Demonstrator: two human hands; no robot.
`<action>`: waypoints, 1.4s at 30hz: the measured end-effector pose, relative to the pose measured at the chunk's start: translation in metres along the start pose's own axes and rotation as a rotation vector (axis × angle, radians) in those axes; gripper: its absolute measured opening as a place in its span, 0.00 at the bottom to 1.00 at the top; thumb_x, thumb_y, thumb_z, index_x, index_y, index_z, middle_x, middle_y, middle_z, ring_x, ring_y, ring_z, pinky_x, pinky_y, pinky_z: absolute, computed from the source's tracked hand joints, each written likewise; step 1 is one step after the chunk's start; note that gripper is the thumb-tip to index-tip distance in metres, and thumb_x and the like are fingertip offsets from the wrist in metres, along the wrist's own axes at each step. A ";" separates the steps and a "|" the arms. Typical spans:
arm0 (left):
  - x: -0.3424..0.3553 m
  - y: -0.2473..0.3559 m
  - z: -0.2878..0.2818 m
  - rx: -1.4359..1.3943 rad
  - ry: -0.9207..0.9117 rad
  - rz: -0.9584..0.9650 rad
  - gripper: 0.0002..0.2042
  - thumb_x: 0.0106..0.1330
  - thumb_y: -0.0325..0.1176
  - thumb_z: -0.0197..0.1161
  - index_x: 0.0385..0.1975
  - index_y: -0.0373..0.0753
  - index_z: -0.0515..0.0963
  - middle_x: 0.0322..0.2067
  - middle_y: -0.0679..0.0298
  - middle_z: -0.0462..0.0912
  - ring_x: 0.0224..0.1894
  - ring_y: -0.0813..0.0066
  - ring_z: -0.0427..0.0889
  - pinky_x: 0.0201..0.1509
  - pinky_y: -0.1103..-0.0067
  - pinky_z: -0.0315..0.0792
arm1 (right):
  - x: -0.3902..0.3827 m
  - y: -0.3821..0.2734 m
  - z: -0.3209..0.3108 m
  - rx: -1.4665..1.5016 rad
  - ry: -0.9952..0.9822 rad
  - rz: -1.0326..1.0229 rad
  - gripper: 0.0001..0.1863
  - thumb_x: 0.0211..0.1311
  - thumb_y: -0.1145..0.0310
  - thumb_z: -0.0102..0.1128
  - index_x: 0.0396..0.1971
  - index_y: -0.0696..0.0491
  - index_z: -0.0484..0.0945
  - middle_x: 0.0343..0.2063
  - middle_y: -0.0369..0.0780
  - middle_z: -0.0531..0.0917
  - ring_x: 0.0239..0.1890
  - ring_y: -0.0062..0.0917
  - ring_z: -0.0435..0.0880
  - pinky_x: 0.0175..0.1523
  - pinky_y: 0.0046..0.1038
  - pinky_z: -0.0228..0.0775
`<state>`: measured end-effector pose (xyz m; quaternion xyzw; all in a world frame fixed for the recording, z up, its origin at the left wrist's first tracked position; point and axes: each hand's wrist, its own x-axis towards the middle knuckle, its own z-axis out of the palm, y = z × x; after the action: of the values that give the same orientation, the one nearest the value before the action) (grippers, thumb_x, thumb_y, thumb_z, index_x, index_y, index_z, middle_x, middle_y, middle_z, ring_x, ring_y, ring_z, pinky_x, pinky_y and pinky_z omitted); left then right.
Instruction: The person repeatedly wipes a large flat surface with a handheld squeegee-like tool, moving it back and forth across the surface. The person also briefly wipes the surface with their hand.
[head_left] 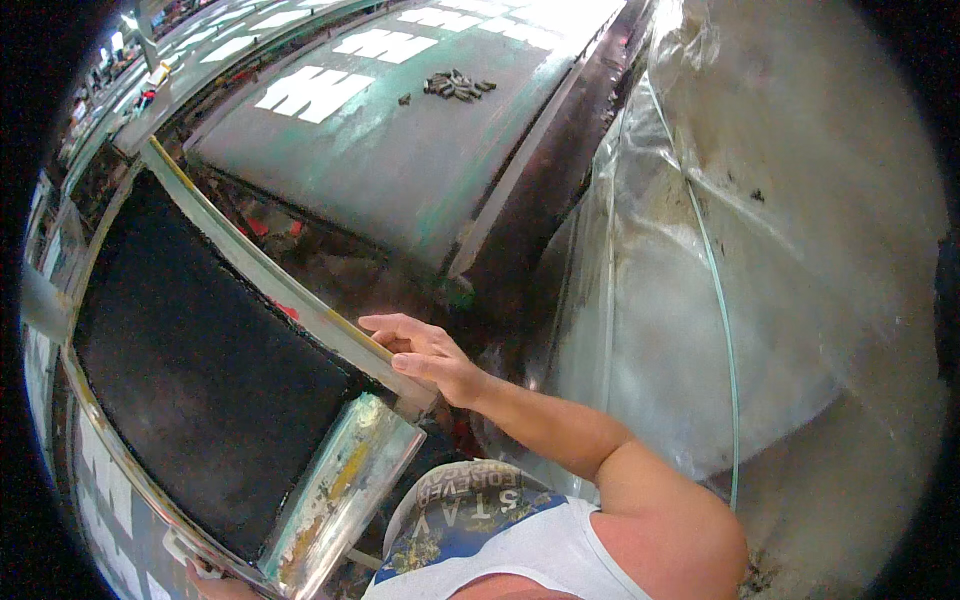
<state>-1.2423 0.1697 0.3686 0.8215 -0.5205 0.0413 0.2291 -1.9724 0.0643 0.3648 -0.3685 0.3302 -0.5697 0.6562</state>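
A screen-printing frame with a dark mesh [215, 330] slants across the left half of the view. My right hand [430, 355] is at its right rail [290, 285], fingers stretched out and thumb apart, holding nothing; whether it presses on the rail is unclear. Down at the lower left edge, only part of my left hand [220, 586] shows. Its fingers curl at a pale loop-shaped handle [182, 547] on the frame's left side. Across the frame's near end lies a metal strip [345, 490] smeared with yellow, green and brown ink.
Beyond the frame is a long dark table [350, 170] with white printed shapes [315, 93] and a heap of small dark cylindrical pieces [460, 85]. Clear plastic sheeting [690, 290] hangs along the right. A metal post [45, 305] stands at the far left.
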 end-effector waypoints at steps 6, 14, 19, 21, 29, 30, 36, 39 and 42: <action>-0.032 -0.034 -0.009 -0.024 0.019 -0.184 0.25 0.77 0.45 0.59 0.65 0.35 0.82 0.55 0.49 0.87 0.58 0.54 0.84 0.63 0.60 0.76 | 0.021 0.005 0.009 -0.492 -0.136 -0.070 0.39 0.70 0.56 0.67 0.80 0.51 0.72 0.63 0.43 0.81 0.65 0.30 0.79 0.73 0.37 0.69; -0.067 -0.078 -0.022 0.204 0.124 0.014 0.28 0.69 0.34 0.64 0.69 0.31 0.79 0.53 0.40 0.88 0.53 0.40 0.88 0.56 0.50 0.82 | 0.016 0.008 0.012 -0.157 -0.140 0.079 0.45 0.71 0.55 0.69 0.84 0.53 0.64 0.65 0.42 0.80 0.61 0.27 0.79 0.67 0.33 0.72; -0.045 -0.083 -0.018 -0.010 0.201 -0.176 0.31 0.66 0.37 0.67 0.68 0.30 0.79 0.49 0.38 0.89 0.47 0.36 0.89 0.51 0.47 0.83 | 0.012 0.017 0.015 -0.222 -0.108 0.114 0.50 0.68 0.49 0.68 0.85 0.56 0.61 0.68 0.45 0.78 0.67 0.31 0.79 0.73 0.34 0.67; -0.042 -0.067 -0.022 -0.463 0.284 -0.463 0.29 0.66 0.40 0.68 0.65 0.30 0.81 0.46 0.40 0.90 0.44 0.37 0.89 0.49 0.48 0.83 | 0.010 0.014 0.016 -0.240 -0.088 0.088 0.49 0.68 0.49 0.67 0.84 0.57 0.63 0.70 0.45 0.77 0.70 0.32 0.77 0.75 0.35 0.65; -0.114 -0.015 -0.016 -0.060 0.283 -0.135 0.23 0.70 0.42 0.70 0.56 0.29 0.85 0.40 0.42 0.91 0.41 0.38 0.91 0.46 0.50 0.85 | 0.023 -0.015 0.025 -0.316 -0.128 0.189 0.49 0.66 0.46 0.64 0.83 0.58 0.66 0.73 0.44 0.76 0.72 0.31 0.76 0.78 0.35 0.63; -0.121 -0.014 -0.014 -0.078 0.275 -0.162 0.22 0.71 0.42 0.70 0.55 0.29 0.85 0.40 0.42 0.91 0.41 0.39 0.91 0.46 0.50 0.85 | 0.024 -0.019 0.026 -0.321 -0.127 0.204 0.49 0.66 0.46 0.64 0.83 0.58 0.67 0.73 0.44 0.76 0.72 0.31 0.76 0.78 0.35 0.63; -0.146 -0.005 -0.011 -0.168 0.268 -0.265 0.19 0.73 0.41 0.70 0.52 0.29 0.86 0.39 0.42 0.92 0.41 0.39 0.91 0.46 0.52 0.85 | 0.033 -0.033 0.033 -0.325 -0.133 0.260 0.49 0.65 0.46 0.64 0.82 0.57 0.68 0.74 0.45 0.76 0.73 0.32 0.76 0.78 0.37 0.63; -0.164 0.002 -0.011 -0.229 0.273 -0.347 0.18 0.74 0.40 0.70 0.50 0.29 0.86 0.39 0.42 0.92 0.40 0.40 0.91 0.46 0.52 0.86 | 0.046 -0.031 0.031 -0.307 -0.194 0.269 0.48 0.65 0.48 0.66 0.82 0.57 0.69 0.73 0.45 0.76 0.74 0.32 0.75 0.79 0.38 0.62; -0.195 0.006 -0.029 -0.040 0.308 -0.110 0.10 0.80 0.30 0.63 0.47 0.30 0.87 0.40 0.42 0.92 0.43 0.42 0.93 0.48 0.55 0.87 | 0.059 -0.026 0.027 -0.239 -0.249 0.340 0.48 0.65 0.48 0.67 0.82 0.57 0.68 0.75 0.46 0.76 0.75 0.33 0.75 0.79 0.38 0.61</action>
<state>-1.3308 0.3428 0.3369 0.8279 -0.4342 0.1437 0.3246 -1.9543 0.0062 0.3999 -0.4499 0.3692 -0.3580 0.7301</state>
